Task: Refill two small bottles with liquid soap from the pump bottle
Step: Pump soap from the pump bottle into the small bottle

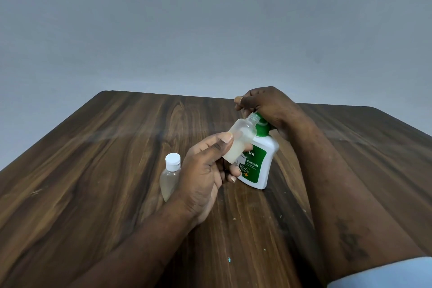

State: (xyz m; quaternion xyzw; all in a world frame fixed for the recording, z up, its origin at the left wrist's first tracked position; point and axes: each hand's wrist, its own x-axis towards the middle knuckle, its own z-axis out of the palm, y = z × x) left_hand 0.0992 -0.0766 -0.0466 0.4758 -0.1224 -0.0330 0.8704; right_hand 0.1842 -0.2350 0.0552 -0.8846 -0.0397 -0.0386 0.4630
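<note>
Head view: the left hand (205, 170) pinches a tilted, uncapped translucent plastic bottle (240, 140) between thumb and fingers. Its mouth sits under the right hand (268, 107), whose fingers curl over a white plastic pump bottle (264, 161), hiding its green nozzle. Behind the left knuckles, a white-capped clear bottle (169, 175) stands partly hidden.

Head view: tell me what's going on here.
The left hand holds an uncapped small bottle, tilted, with its mouth up at the pump bottle's green top. The right hand grips that top. The held bottle is partly full of whitish liquid. A capped bottle stands on the table beside the left hand.
</note>
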